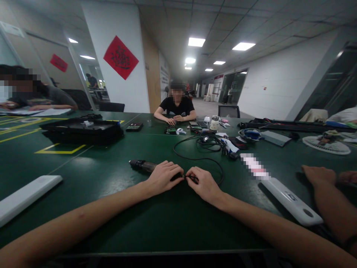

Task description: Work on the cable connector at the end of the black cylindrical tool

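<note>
A dark electric screwdriver (pixel 143 165) lies on the green table, its tip pointing left. My left hand (pixel 165 176) is closed around its rear end, palm down. Close beside it, my right hand (pixel 203 183) pinches the end of a black cable (pixel 222 173), right at the rear of the screwdriver. The fingers of both hands almost meet there. Whether the plug sits in the screwdriver I cannot tell. From my right hand the cable loops back over the table to a tangle of black cords.
A black tray (pixel 80 128) stands at the back left, a long white case (pixel 30 195) at the near left. To the right lies a white handheld device (pixel 291 201), beside another person's arm (pixel 331 197). A person (pixel 178 108) sits opposite, near circuit boards (pixel 170 129).
</note>
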The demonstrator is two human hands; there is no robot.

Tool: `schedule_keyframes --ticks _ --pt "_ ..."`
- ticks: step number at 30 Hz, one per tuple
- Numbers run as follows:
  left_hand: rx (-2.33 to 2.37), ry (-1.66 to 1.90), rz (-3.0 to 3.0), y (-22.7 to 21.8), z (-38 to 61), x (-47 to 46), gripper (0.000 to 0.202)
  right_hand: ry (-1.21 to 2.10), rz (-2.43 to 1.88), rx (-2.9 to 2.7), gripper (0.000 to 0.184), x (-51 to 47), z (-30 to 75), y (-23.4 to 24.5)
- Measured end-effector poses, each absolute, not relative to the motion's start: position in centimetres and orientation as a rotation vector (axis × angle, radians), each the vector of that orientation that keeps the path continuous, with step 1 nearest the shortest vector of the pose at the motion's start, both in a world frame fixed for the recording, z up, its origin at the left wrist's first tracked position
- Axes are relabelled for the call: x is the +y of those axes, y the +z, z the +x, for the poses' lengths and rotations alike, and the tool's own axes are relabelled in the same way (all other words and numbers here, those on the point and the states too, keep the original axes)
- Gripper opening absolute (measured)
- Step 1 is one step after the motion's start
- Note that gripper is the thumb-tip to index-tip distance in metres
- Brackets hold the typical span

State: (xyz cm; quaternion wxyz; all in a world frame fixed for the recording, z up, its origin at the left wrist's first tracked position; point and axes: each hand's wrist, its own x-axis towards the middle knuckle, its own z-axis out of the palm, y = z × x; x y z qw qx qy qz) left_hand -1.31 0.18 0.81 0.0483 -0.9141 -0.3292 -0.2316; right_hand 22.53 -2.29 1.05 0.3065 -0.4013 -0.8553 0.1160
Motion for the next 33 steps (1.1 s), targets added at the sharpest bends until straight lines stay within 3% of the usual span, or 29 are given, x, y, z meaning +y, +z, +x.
schedule_keyframes --ticks 27,33 --pt "-0.969 -0.727 -2.833 0.93 -1.45 -0.09 0.024 0.389 -1.074 -2.235 0.011 -2.44 22.50 1.16" --pt "-0.957 -0.728 -2.837 0.76 -1.61 0.13 0.017 0.391 -1.078 -2.245 0.010 -2.29 22.46 1.02"
